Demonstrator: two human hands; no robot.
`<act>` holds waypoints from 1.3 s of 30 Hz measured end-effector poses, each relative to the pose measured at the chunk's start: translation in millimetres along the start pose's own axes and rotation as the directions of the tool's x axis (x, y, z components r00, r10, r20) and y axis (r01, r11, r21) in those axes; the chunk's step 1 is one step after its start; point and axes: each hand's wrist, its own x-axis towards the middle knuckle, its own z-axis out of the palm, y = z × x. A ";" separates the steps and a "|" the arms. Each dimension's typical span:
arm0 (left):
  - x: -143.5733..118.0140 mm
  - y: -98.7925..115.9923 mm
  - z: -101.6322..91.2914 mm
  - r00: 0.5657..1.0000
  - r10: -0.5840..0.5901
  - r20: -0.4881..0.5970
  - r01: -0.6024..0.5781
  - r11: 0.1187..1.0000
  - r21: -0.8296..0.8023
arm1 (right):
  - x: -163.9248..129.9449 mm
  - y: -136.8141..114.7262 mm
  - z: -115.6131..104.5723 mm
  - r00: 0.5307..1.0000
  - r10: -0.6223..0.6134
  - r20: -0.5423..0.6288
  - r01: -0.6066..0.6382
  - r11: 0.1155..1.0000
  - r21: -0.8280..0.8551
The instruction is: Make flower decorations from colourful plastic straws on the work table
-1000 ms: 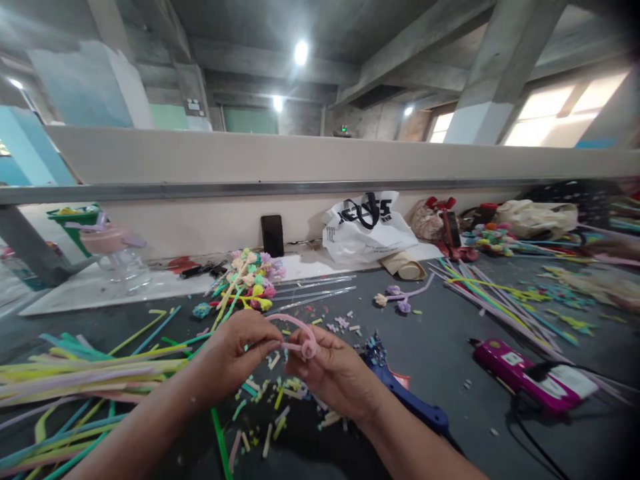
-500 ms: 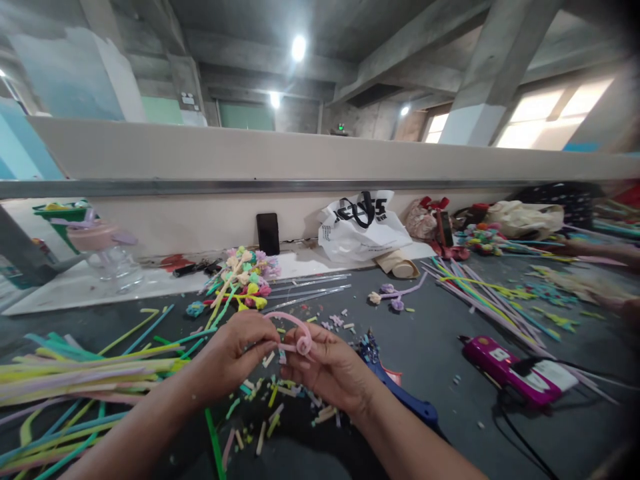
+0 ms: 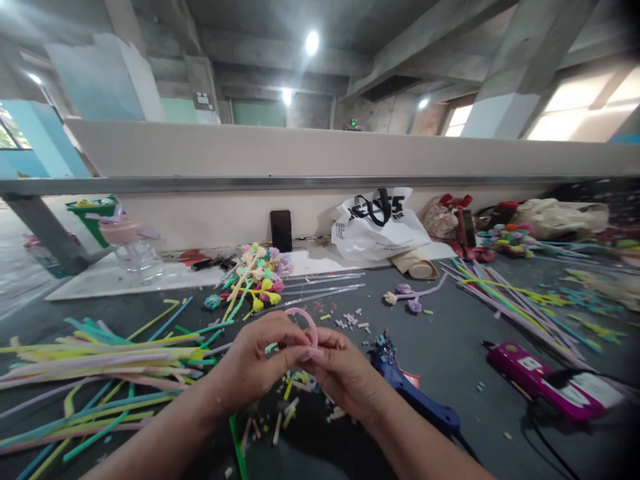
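My left hand (image 3: 255, 363) and right hand (image 3: 345, 373) meet low over the dark counter (image 3: 450, 347), fingertips together. Both grips are closed on a pink pipe cleaner (image 3: 306, 319): its free part arcs up above the knuckles, and the pinched part is hidden between the fingers, so I cannot tell how it is coiled there.

Under the hands lie short cut pipe-cleaner scraps (image 3: 290, 413). Just right of my right wrist lies a blue glue gun (image 3: 415, 397). Well to the right sits a magenta glue gun (image 3: 535, 377) with a black cord. A loose pile of long pipe cleaners (image 3: 100, 360) lies to the left. Behind the hands is a bunch of finished pipe-cleaner flowers (image 3: 257, 277), and farther back a white plastic bag (image 3: 377, 223) by the wall.
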 end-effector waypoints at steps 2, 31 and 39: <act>1.0 -0.8 -0.3 0.998 -0.066 -0.020 0.066 0.998 -0.012 | 1.1 1.3 -0.5 0.998 -0.033 -0.049 0.032 0.999 -0.020; 2.4 -20.0 7.0 0.976 -0.171 -0.135 0.146 0.974 -0.171 | 3.1 2.0 -3.4 0.999 -0.008 -0.031 0.015 0.972 0.234; 2.4 -19.7 12.3 0.949 -0.288 -0.128 0.234 0.916 -0.324 | 4.4 2.1 -6.9 0.998 0.022 -0.054 -0.012 0.983 0.184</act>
